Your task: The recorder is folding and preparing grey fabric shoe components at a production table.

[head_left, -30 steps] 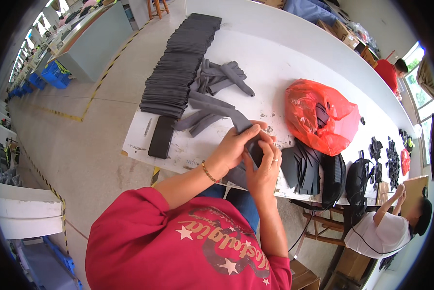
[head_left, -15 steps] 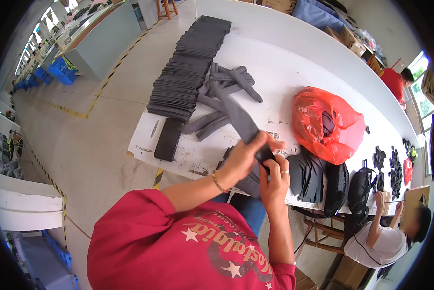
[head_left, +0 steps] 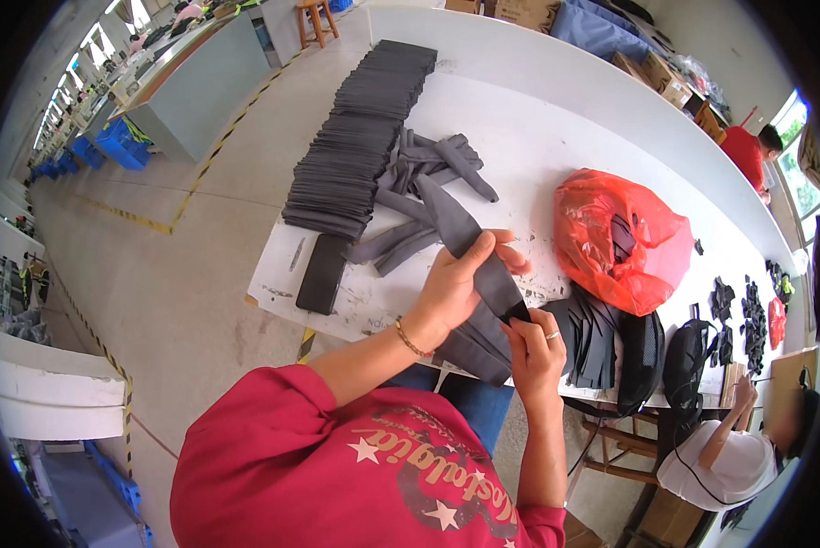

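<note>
A dark grey fabric strip (head_left: 454, 222) stretches at a slant between my hands above the table's front edge. My left hand (head_left: 446, 290) is closed around its middle, thumb on top. At the strip's lower, blacker end, my right hand (head_left: 536, 354) pinches with thumb and fingertips. Under my hands, more grey fabric pieces (head_left: 472, 352) hang over the table edge. Several folded grey strips (head_left: 408, 239) lie in a loose heap beyond my left hand. Left of them runs a long row of stacked grey strips (head_left: 360, 137). A black phone-like slab (head_left: 322, 274) lies at the row's near end.
A red plastic bag (head_left: 602, 237) with dark pieces inside sits on the white table (head_left: 510, 137). Right of my hands are fanned dark strips (head_left: 591, 345) and black mesh items (head_left: 641, 361). A co-worker in white (head_left: 725, 457) sits at the right, near a wooden stool (head_left: 625, 443).
My right hand has moved down and right, away from the left, so more of the strip's lower end shows between them. My left hand still grips the strip.
</note>
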Motion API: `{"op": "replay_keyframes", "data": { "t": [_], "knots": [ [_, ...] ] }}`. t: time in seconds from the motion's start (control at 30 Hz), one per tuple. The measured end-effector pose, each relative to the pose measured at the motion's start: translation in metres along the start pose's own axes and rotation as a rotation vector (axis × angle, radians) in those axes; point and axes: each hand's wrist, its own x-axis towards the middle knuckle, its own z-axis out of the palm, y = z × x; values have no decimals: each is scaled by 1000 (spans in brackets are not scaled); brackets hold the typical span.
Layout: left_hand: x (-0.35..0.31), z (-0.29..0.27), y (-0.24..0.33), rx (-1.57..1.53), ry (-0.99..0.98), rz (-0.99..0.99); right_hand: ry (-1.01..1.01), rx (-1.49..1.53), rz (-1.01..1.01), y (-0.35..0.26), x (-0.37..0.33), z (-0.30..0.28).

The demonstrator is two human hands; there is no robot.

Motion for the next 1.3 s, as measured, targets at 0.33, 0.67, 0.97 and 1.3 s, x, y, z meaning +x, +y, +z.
{"op": "replay_keyframes", "data": {
  "t": [0.33, 0.67, 0.97, 1.3],
  "knots": [
    [-28, 14, -19, -121, 21, -6, 82, 51, -130, -9, 15, 5],
    [-33, 11, -29, -135, -23, -20, 26, 91, -100, -8, 13, 7],
    [-16, -3, -29, -108, 14, -19, 103, 464, 479, -21, 18, 24],
    [-8, -6, -22, -88, -196, 38, 241, 856, 802, -30, 21, 8]
  ]
}}
